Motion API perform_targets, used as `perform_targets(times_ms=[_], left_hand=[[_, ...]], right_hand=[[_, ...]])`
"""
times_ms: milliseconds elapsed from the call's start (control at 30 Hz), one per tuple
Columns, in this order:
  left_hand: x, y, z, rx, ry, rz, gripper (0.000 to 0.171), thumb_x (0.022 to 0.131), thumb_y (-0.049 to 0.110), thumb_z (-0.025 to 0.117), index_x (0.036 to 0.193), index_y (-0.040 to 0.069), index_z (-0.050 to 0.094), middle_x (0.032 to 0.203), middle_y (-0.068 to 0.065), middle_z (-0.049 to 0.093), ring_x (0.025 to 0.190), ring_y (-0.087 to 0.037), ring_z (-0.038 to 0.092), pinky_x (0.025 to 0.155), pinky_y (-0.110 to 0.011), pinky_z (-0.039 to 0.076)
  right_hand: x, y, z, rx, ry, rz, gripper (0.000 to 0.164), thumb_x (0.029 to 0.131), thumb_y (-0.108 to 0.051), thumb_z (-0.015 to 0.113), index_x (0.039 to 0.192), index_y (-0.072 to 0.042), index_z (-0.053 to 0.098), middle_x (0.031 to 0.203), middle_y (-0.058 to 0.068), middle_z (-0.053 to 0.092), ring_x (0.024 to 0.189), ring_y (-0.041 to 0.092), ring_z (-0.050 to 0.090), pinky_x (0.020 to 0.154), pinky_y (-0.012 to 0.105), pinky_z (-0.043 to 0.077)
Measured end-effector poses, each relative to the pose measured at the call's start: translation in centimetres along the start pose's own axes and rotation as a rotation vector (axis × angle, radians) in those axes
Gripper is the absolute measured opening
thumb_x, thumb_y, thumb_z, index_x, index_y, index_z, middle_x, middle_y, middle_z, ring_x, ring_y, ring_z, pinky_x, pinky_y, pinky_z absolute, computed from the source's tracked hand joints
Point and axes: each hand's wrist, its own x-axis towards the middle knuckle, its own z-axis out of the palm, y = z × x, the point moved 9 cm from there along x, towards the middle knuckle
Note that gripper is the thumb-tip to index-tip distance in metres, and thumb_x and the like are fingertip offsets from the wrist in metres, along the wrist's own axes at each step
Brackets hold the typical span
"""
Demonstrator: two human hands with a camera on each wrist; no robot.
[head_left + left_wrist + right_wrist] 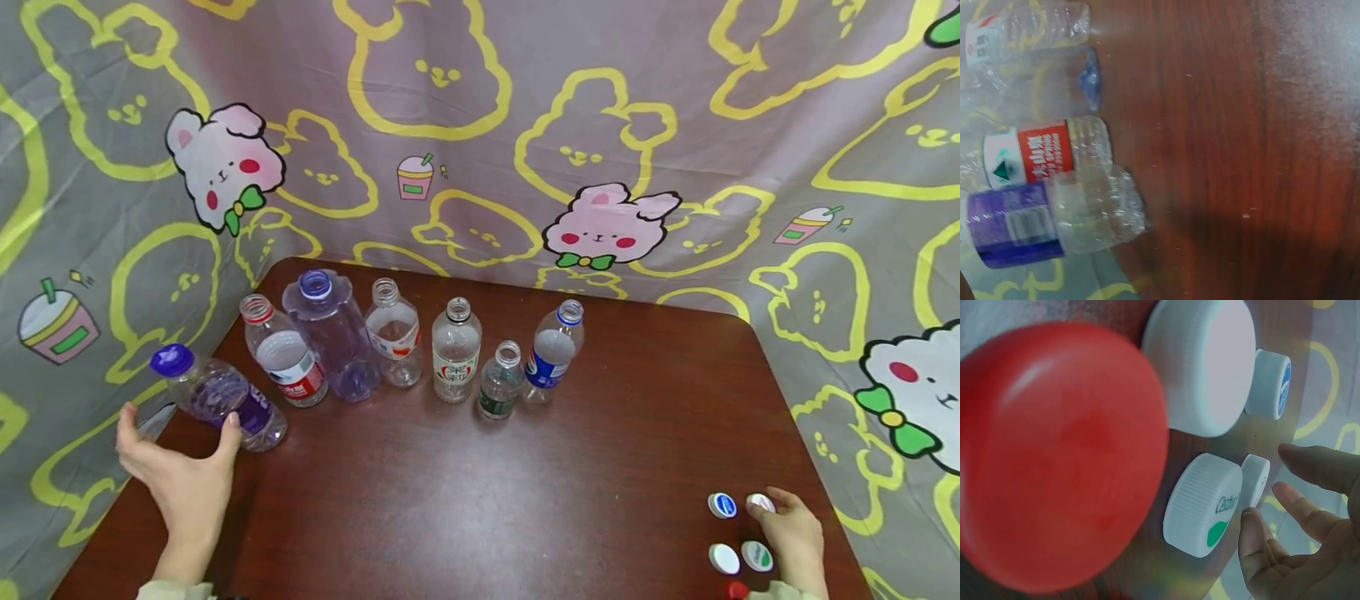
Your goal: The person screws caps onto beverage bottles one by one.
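Observation:
My left hand is spread wide in front of a clear bottle with a purple cap and label. Its thumb overlaps the label in the head view, and the fingers stand off to the left. The left wrist view shows this bottle's purple label and clear base. At the right, my right hand reaches over a small white cap, its fingers loosely bent and apart. In the right wrist view the fingertips are right by that cap, beside a white cap with green print.
Uncapped bottles stand in a row along the back, among them a red-labelled one, a tall purple-tinted one and a blue-labelled one. By the right hand lie a blue-printed cap, a plain white cap and a red cap. Patterned cloth surrounds the table.

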Motion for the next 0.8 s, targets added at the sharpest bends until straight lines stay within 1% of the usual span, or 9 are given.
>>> perform_targets(times_ms=[100, 200, 300, 400, 467, 533, 600, 700, 800], left_hand=[[-0.3, 1.9, -0.6, -0.060, 0.066, 0.091, 0.092, 0.070, 0.023, 0.077, 0.144, 0.007, 0.025, 0.151, -0.006, 0.026, 0.139, -0.019, 0.022, 0.114, -0.029, 0.020], [-0.8, 4.1, -0.6, -0.154, 0.114, 0.181, 0.090, 0.069, 0.030, 0.076, 0.138, -0.001, 0.029, 0.148, -0.006, 0.029, 0.137, -0.017, 0.026, 0.113, -0.029, 0.021], [-1.8, 7.0, -0.4, -0.231, 0.171, 0.343, 0.079, 0.072, 0.039, 0.073, 0.125, -0.007, 0.037, 0.139, -0.009, 0.040, 0.132, -0.021, 0.033, 0.113, -0.034, 0.022], [-2.9, 9.8, 0.4, -0.252, 0.177, 0.516, 0.070, 0.079, 0.042, 0.068, 0.111, -0.013, 0.041, 0.129, -0.014, 0.049, 0.127, -0.023, 0.040, 0.111, -0.035, 0.025], [-3.4, 11.1, 1.3, -0.240, 0.139, 0.590, 0.066, 0.084, 0.042, 0.064, 0.108, -0.014, 0.042, 0.125, -0.020, 0.051, 0.126, -0.022, 0.042, 0.110, -0.032, 0.027], [-3.4, 11.9, 2.5, -0.218, 0.062, 0.592, 0.065, 0.086, 0.043, 0.061, 0.112, -0.015, 0.044, 0.124, -0.023, 0.051, 0.125, -0.020, 0.043, 0.109, -0.027, 0.027], [-3.2, 12.5, 3.8, -0.177, -0.024, 0.568, 0.066, 0.089, 0.045, 0.059, 0.118, -0.012, 0.044, 0.126, -0.027, 0.049, 0.125, -0.027, 0.042, 0.110, -0.028, 0.028], [-2.6, 13.1, 6.0, -0.097, -0.154, 0.495, 0.066, 0.089, 0.041, 0.061, 0.130, -0.006, 0.041, 0.134, -0.029, 0.042, 0.127, -0.039, 0.037, 0.112, -0.040, 0.027], [-1.7, 13.0, 8.0, -0.036, -0.241, 0.402, 0.070, 0.085, 0.026, 0.069, 0.138, -0.004, 0.034, 0.141, -0.027, 0.035, 0.131, -0.045, 0.030, 0.112, -0.054, 0.025]], right_hand=[[0.2, 0.0, 0.2, -0.021, -0.006, -0.008, 0.050, 0.083, -0.013, 0.060, 0.121, 0.015, 0.046, 0.122, 0.039, 0.050, 0.105, 0.054, 0.049, 0.084, 0.053, 0.039], [0.4, 0.2, 0.5, -0.036, -0.013, -0.005, 0.050, 0.081, -0.013, 0.061, 0.121, 0.014, 0.046, 0.125, 0.040, 0.047, 0.107, 0.055, 0.048, 0.086, 0.054, 0.039], [0.4, 0.5, 0.6, -0.029, -0.015, -0.004, 0.051, 0.080, -0.012, 0.062, 0.120, 0.015, 0.047, 0.124, 0.040, 0.048, 0.105, 0.055, 0.048, 0.082, 0.052, 0.040], [0.5, 0.7, 0.7, -0.019, -0.014, -0.007, 0.050, 0.079, -0.011, 0.063, 0.119, 0.016, 0.048, 0.118, 0.040, 0.052, 0.102, 0.055, 0.050, 0.076, 0.049, 0.041], [0.5, 0.7, 0.7, -0.020, -0.010, -0.012, 0.049, 0.079, -0.011, 0.063, 0.117, 0.016, 0.048, 0.113, 0.039, 0.055, 0.099, 0.054, 0.051, 0.073, 0.046, 0.041], [0.6, 0.7, 0.7, -0.020, -0.012, -0.012, 0.049, 0.079, -0.011, 0.063, 0.117, 0.016, 0.048, 0.111, 0.038, 0.056, 0.098, 0.054, 0.052, 0.072, 0.045, 0.041], [0.5, 0.8, 0.7, -0.017, -0.014, -0.007, 0.049, 0.079, -0.011, 0.064, 0.117, 0.015, 0.048, 0.111, 0.038, 0.056, 0.098, 0.053, 0.052, 0.071, 0.044, 0.040], [0.5, 1.0, 0.7, -0.005, -0.021, 0.009, 0.049, 0.079, -0.011, 0.064, 0.117, 0.015, 0.048, 0.111, 0.039, 0.055, 0.098, 0.053, 0.052, 0.072, 0.045, 0.040], [0.5, 1.0, 0.7, 0.006, -0.021, 0.016, 0.048, 0.079, -0.011, 0.064, 0.117, 0.015, 0.048, 0.110, 0.038, 0.055, 0.095, 0.051, 0.053, 0.070, 0.043, 0.040]])
